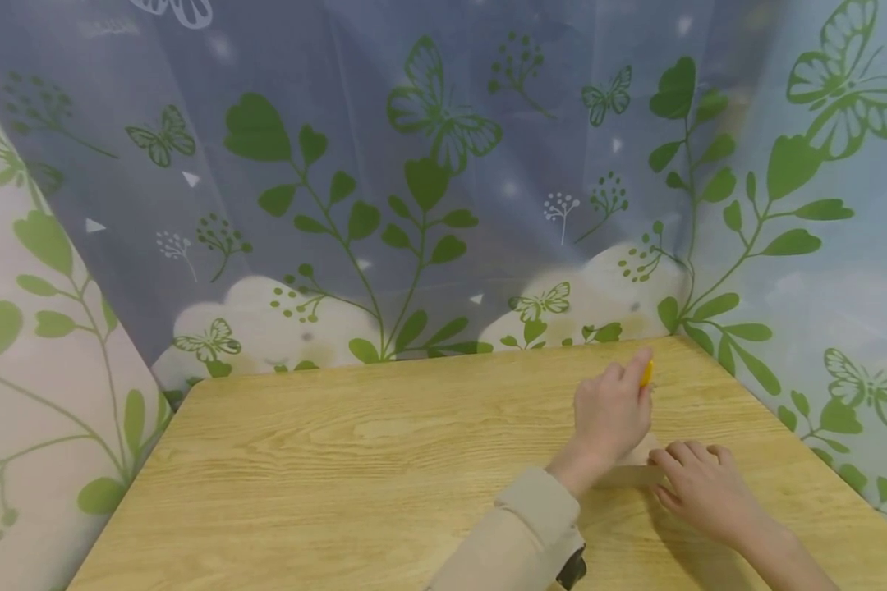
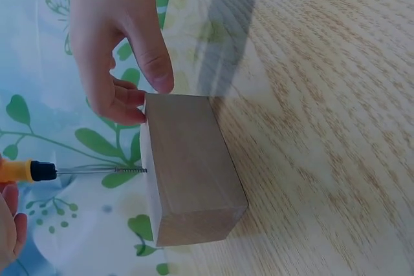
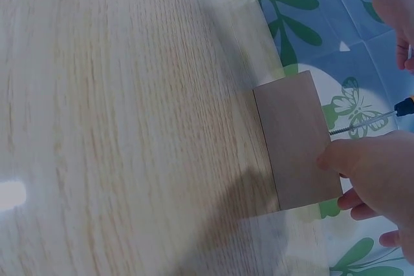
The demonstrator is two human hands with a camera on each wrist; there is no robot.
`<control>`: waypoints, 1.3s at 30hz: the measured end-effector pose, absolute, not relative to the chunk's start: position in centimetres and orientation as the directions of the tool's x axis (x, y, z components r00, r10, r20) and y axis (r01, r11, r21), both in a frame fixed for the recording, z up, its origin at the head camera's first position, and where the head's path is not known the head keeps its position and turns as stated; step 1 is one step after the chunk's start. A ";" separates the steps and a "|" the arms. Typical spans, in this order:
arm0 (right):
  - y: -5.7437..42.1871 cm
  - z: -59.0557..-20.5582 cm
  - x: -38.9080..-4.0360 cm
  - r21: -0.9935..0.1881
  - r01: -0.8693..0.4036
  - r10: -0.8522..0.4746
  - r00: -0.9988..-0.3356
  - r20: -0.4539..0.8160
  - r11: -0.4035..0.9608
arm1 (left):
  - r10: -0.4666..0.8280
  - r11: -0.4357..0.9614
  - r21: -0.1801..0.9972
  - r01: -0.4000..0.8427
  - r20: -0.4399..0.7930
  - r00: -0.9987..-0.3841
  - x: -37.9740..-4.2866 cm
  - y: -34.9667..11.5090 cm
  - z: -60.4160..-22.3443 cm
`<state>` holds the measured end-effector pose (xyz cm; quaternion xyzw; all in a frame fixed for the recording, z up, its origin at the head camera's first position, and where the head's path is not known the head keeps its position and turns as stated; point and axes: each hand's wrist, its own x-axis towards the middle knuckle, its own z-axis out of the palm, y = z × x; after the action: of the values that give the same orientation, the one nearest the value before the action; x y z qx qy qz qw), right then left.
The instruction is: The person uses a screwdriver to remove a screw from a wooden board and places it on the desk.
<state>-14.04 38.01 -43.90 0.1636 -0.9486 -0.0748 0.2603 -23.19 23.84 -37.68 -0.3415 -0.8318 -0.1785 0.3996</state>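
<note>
My left hand [image 1: 612, 414] grips the yellow handle [image 1: 647, 373] of a screwdriver, held upright over a wooden block [image 1: 628, 476]. In the left wrist view the screwdriver's thin metal shaft [image 2: 84, 170] runs from its black collar to a threaded screw [image 2: 131, 170], whose end meets the top face of the block. The block is a plain brown cuboid that sits on the table. My right hand [image 1: 710, 488] pinches one end of it, with the thumb [image 3: 336, 158] against its side and the fingertips on top. Most of the handle is hidden inside the left hand.
The wood-grain table [image 1: 355, 468] extends far to the left of the hands. Behind it and along both sides hang curtains [image 1: 429, 205] printed with green leaves and butterflies. The table's right edge runs close to my right hand.
</note>
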 end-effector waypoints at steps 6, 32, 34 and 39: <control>37.9 -43.8 -14.0 0.213 -0.263 -0.334 -0.825 0.455 0.941 | 0.415 0.691 0.010 0.723 0.814 -0.407 -23.0 23.8 -37.6; 37.9 -43.7 -13.8 0.201 -0.274 -0.337 -0.825 0.454 0.941 | 0.508 0.670 -0.116 0.733 0.792 -0.338 -22.3 23.9 -37.1; 37.9 -43.7 -13.8 0.204 -0.276 -0.340 -0.826 0.450 0.939 | 0.509 0.664 -0.117 0.739 0.794 -0.332 -22.3 23.9 -37.2; 37.6 -43.6 -13.9 0.199 -0.275 -0.337 -0.831 0.443 0.940 | 0.465 0.666 -0.089 0.741 0.826 -0.318 -22.5 23.8 -37.4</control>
<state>-13.86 37.64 -43.60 0.1605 -0.9546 -0.0636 0.2429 -22.48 23.80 -37.38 -0.3780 -0.7969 -0.1551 0.4449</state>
